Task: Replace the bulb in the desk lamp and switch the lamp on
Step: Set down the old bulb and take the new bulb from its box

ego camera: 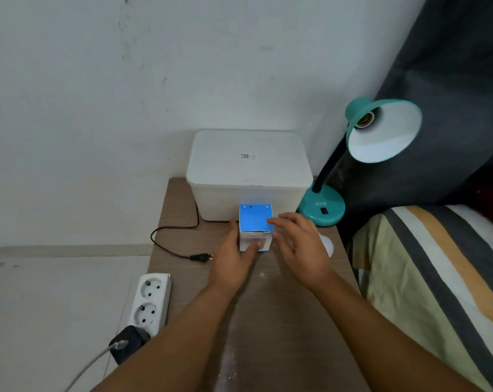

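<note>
A teal desk lamp stands at the table's far right; its socket inside the shade is empty. The black switch sits on its round base. A small blue and white bulb box stands upright on the table in front of a white bin. My left hand touches the box's left and front sides, fingers spread. My right hand hovers at its right side, fingertips on the top edge. A white bulb lies on the table, partly hidden behind my right hand. The lamp's black plug lies unplugged on the table.
A white lidded storage bin fills the table's back. A white power strip with a black adapter plugged in lies at the table's left edge. A striped bed cover borders the right side, dark fabric behind the lamp.
</note>
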`<state>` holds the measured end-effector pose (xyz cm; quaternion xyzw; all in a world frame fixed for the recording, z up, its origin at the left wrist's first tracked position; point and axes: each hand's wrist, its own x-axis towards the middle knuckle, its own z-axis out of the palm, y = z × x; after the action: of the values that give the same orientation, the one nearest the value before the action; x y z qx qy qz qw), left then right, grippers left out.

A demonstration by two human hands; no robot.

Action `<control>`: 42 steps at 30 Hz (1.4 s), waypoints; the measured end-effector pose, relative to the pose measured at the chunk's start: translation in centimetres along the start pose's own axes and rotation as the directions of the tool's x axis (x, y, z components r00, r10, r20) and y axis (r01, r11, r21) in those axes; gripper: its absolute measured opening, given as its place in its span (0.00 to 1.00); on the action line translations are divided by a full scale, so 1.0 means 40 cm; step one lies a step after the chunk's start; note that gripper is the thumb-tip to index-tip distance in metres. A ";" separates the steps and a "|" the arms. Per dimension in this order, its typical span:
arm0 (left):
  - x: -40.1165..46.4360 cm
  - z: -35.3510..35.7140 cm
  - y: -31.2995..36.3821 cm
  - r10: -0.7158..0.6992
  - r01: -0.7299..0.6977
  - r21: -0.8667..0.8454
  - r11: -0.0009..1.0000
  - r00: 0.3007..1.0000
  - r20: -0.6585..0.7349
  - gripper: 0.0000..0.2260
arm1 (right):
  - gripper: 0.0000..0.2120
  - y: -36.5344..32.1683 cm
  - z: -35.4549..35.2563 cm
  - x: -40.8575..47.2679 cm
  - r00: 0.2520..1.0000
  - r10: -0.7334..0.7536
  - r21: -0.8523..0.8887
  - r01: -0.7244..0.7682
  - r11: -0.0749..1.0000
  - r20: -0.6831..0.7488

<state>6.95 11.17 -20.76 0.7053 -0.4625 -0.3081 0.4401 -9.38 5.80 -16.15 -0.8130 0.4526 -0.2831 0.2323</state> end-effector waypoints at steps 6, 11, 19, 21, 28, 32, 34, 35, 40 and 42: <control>0.009 0.012 -0.009 0.010 -0.011 -0.039 0.999 1.000 -0.014 0.23 | 0.14 -0.008 0.002 0.054 0.999 -0.006 -0.057 0.009 0.998 0.047; 0.011 0.020 -0.022 0.013 -0.014 -0.058 0.998 1.000 -0.024 0.24 | 0.15 -0.013 -0.006 0.073 0.995 0.000 -0.076 0.007 0.997 0.095; 0.014 0.032 -0.036 -0.001 0.002 0.006 1.000 0.999 -0.045 0.28 | 0.19 -0.038 -0.041 0.115 0.973 -0.071 -0.231 0.122 0.965 0.219; 0.016 0.032 -0.036 -0.014 0.015 0.014 1.000 0.999 -0.049 0.27 | 0.19 -0.043 -0.047 0.125 0.965 -0.076 -0.243 0.139 0.960 0.252; 0.019 0.032 -0.041 0.009 -0.008 0.019 1.000 0.999 -0.048 0.27 | 0.17 -0.052 -0.063 0.145 0.933 -0.067 -0.258 0.166 0.952 0.354; 0.020 0.034 -0.043 0.023 -0.022 0.011 1.000 0.998 -0.051 0.28 | 0.18 -0.052 -0.066 0.146 0.926 -0.063 -0.280 0.177 0.943 0.373; 0.022 0.036 -0.047 0.021 -0.021 0.014 1.000 0.998 -0.056 0.28 | 0.19 -0.055 -0.067 0.148 0.922 -0.070 -0.291 0.191 0.938 0.381; 0.022 0.036 -0.047 0.021 -0.020 0.017 1.000 0.998 -0.054 0.28 | 0.19 -0.057 -0.068 0.150 0.920 -0.074 -0.301 0.200 0.932 0.384; 0.018 0.033 -0.042 0.044 -0.042 0.044 0.998 0.997 -0.063 0.30 | 0.22 -0.063 -0.079 0.165 0.899 -0.093 -0.364 0.266 0.893 0.428; 0.017 0.033 -0.044 0.047 -0.042 0.076 0.996 0.997 -0.062 0.30 | 0.24 -0.063 -0.081 0.170 0.887 -0.106 -0.379 0.297 0.876 0.449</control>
<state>6.78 10.44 -22.93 0.7201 -0.4752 -0.2581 0.4347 -7.11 0.70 -10.48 -0.9289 0.3553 -0.0183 0.1028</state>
